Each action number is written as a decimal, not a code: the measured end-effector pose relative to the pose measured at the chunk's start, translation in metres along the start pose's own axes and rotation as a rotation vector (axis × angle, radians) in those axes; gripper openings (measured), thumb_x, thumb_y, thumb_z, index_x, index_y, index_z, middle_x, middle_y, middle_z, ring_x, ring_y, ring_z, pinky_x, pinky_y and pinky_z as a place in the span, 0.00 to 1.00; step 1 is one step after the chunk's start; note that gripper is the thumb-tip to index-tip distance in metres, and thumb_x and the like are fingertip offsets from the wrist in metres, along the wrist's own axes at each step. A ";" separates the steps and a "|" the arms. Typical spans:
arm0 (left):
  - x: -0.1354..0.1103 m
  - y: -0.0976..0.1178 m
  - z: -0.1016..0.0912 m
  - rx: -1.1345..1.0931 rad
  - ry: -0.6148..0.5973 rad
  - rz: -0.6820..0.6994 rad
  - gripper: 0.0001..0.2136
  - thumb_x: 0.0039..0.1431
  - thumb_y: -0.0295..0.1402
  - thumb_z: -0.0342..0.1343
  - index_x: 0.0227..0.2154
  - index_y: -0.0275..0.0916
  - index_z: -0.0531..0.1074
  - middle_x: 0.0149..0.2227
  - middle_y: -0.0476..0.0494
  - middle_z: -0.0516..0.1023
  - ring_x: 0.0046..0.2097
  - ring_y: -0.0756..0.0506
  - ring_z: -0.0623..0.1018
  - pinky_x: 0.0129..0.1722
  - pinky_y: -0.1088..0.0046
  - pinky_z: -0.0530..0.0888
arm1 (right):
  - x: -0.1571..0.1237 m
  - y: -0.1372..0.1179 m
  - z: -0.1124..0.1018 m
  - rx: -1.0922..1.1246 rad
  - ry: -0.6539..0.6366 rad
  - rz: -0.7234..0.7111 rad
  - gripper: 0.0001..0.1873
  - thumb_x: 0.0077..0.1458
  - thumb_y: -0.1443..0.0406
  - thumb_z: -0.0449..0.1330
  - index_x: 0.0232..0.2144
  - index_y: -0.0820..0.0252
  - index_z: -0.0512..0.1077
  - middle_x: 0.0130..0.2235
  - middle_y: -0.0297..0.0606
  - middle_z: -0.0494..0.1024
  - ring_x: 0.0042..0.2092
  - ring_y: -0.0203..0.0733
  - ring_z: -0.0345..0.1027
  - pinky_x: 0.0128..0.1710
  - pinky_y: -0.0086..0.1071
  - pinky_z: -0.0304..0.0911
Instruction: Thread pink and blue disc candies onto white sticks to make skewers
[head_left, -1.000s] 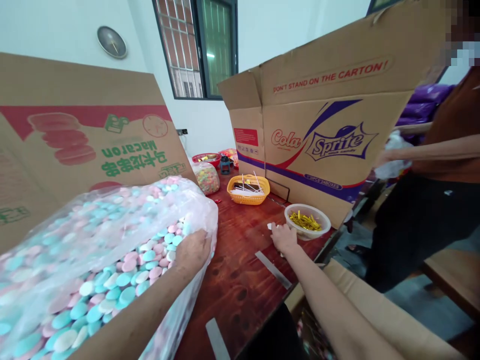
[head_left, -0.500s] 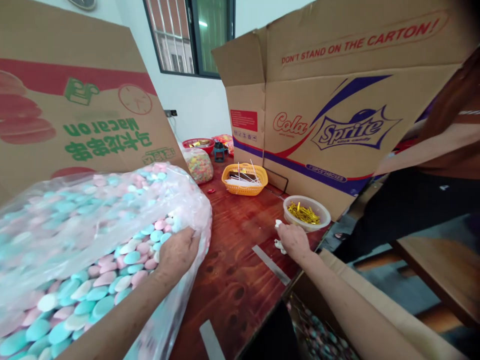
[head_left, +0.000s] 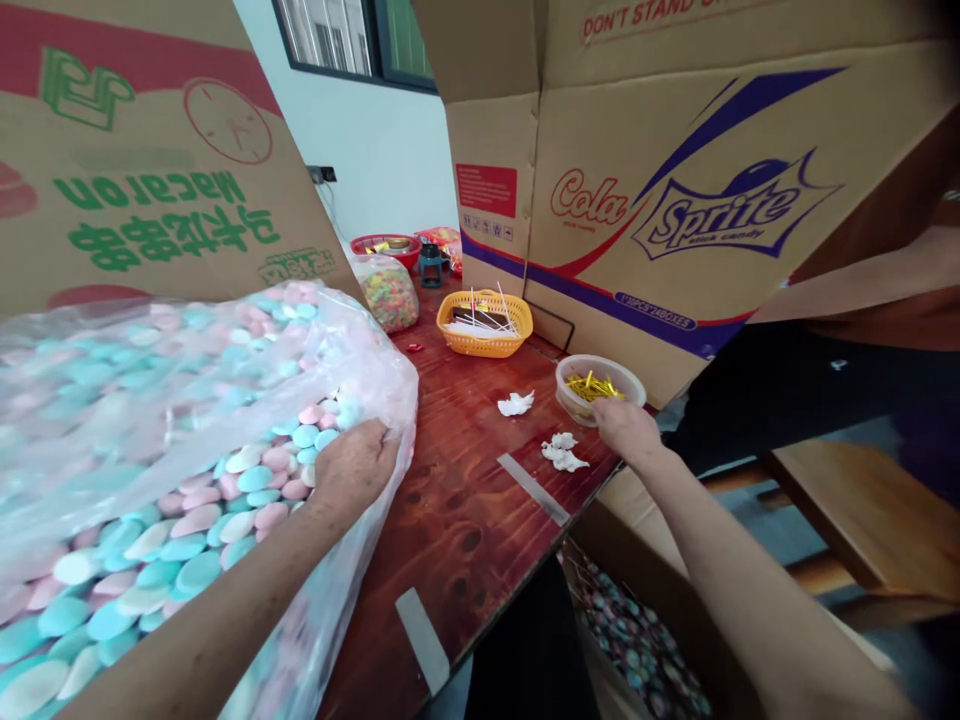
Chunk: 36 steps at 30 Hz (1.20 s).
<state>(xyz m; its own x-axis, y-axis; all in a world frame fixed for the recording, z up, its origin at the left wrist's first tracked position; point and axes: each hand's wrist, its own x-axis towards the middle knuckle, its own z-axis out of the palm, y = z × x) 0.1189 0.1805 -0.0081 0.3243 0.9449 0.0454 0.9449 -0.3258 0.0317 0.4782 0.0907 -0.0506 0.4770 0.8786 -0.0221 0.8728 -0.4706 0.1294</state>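
Observation:
My left hand (head_left: pixel 356 462) is closed on the edge of a large clear plastic bag (head_left: pixel 406 400). Pink, pale blue and white disc-shaped sweets (head_left: pixel 184 549) fill the bag. At the front right of the red-brown table, my right hand (head_left: pixel 630 428) is at the near rim of a translucent plastic bowl (head_left: pixel 573 402). Shiny gold twist ties (head_left: pixel 590 387) lie in this bowl. The right fingers bend over the rim and their tips are hidden, so their grip does not show. Crumpled white tissue (head_left: pixel 564 453) lies left of that hand, with another white wad (head_left: pixel 516 403) farther back.
A yellow basket (head_left: pixel 487 346) holds white sticks. Two big cartons, one at left (head_left: pixel 172 240) and one at right (head_left: pixel 585 230), stand around the table (head_left: pixel 442 540). Below its edge is an open carton of wrapped sweets (head_left: pixel 637 630). A person (head_left: pixel 787 400) stands at right beside a wooden stool (head_left: pixel 870 510).
My right hand has moved from the crumpled white tissue, right and away from me, to the bowl of gold ties. My left hand keeps hold of the bag. The view has tilted down.

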 end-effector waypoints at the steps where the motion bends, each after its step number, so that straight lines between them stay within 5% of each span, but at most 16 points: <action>1: 0.000 0.001 0.000 0.003 -0.002 0.000 0.19 0.62 0.41 0.37 0.32 0.39 0.72 0.33 0.41 0.79 0.39 0.41 0.77 0.31 0.71 0.64 | 0.004 -0.002 0.001 0.002 0.012 -0.013 0.16 0.62 0.67 0.44 0.43 0.61 0.71 0.42 0.45 0.73 0.43 0.43 0.68 0.41 0.33 0.60; 6: -0.001 -0.004 -0.002 0.014 -0.036 0.007 0.19 0.63 0.40 0.36 0.31 0.38 0.71 0.33 0.40 0.79 0.39 0.41 0.77 0.32 0.71 0.64 | 0.009 -0.021 -0.005 0.010 0.103 -0.025 0.24 0.60 0.61 0.48 0.58 0.60 0.58 0.57 0.51 0.61 0.52 0.49 0.62 0.44 0.37 0.59; 9: -0.001 -0.007 -0.001 0.023 -0.048 0.012 0.18 0.64 0.39 0.36 0.31 0.39 0.70 0.34 0.41 0.79 0.40 0.42 0.77 0.33 0.71 0.64 | -0.014 -0.040 0.007 0.006 0.073 -0.059 0.21 0.58 0.56 0.52 0.51 0.58 0.65 0.49 0.48 0.70 0.47 0.50 0.65 0.41 0.39 0.59; 11: -0.002 -0.006 0.000 0.032 -0.048 0.003 0.19 0.64 0.40 0.36 0.31 0.39 0.70 0.34 0.41 0.79 0.40 0.42 0.77 0.33 0.72 0.64 | -0.033 -0.051 0.023 0.003 0.049 -0.112 0.14 0.59 0.61 0.50 0.43 0.58 0.70 0.41 0.44 0.75 0.43 0.47 0.67 0.39 0.36 0.58; 16: -0.005 -0.001 0.005 0.007 -0.034 -0.005 0.18 0.65 0.39 0.36 0.33 0.39 0.70 0.35 0.41 0.78 0.41 0.43 0.77 0.35 0.72 0.65 | -0.046 -0.044 0.044 0.004 0.102 -0.133 0.12 0.60 0.70 0.47 0.36 0.62 0.71 0.33 0.43 0.75 0.36 0.41 0.69 0.35 0.31 0.56; 21: -0.004 -0.004 0.012 -0.029 -0.018 0.018 0.17 0.64 0.37 0.36 0.32 0.38 0.70 0.35 0.41 0.78 0.42 0.43 0.77 0.37 0.71 0.66 | -0.021 -0.047 0.013 0.004 0.191 -0.127 0.07 0.57 0.64 0.55 0.32 0.63 0.70 0.34 0.43 0.73 0.35 0.42 0.67 0.34 0.32 0.56; 28: -0.011 0.011 0.007 -0.147 -0.056 0.005 0.14 0.60 0.34 0.40 0.33 0.38 0.72 0.36 0.40 0.78 0.40 0.41 0.77 0.35 0.69 0.67 | 0.057 -0.142 -0.034 0.052 0.280 -0.290 0.15 0.62 0.61 0.48 0.49 0.58 0.64 0.51 0.45 0.66 0.49 0.43 0.63 0.43 0.34 0.58; 33: -0.010 0.009 0.008 -0.193 -0.078 -0.004 0.14 0.59 0.33 0.41 0.32 0.39 0.73 0.36 0.41 0.79 0.40 0.41 0.77 0.34 0.69 0.67 | 0.116 -0.172 -0.042 0.087 0.187 -0.196 0.17 0.59 0.60 0.55 0.48 0.63 0.66 0.48 0.44 0.69 0.45 0.41 0.67 0.42 0.37 0.64; 36: -0.004 0.002 0.012 -0.209 -0.085 -0.038 0.14 0.59 0.32 0.41 0.32 0.39 0.73 0.36 0.42 0.79 0.41 0.42 0.77 0.35 0.69 0.67 | 0.110 -0.185 -0.038 0.092 0.171 -0.161 0.17 0.59 0.59 0.55 0.47 0.63 0.67 0.46 0.41 0.71 0.44 0.41 0.67 0.43 0.41 0.66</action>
<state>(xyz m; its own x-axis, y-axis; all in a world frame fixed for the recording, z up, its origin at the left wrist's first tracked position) 0.1200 0.1766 -0.0205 0.2999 0.9530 -0.0435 0.9295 -0.2816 0.2383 0.3651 0.2779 -0.0398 0.3134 0.9402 0.1336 0.9456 -0.3220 0.0471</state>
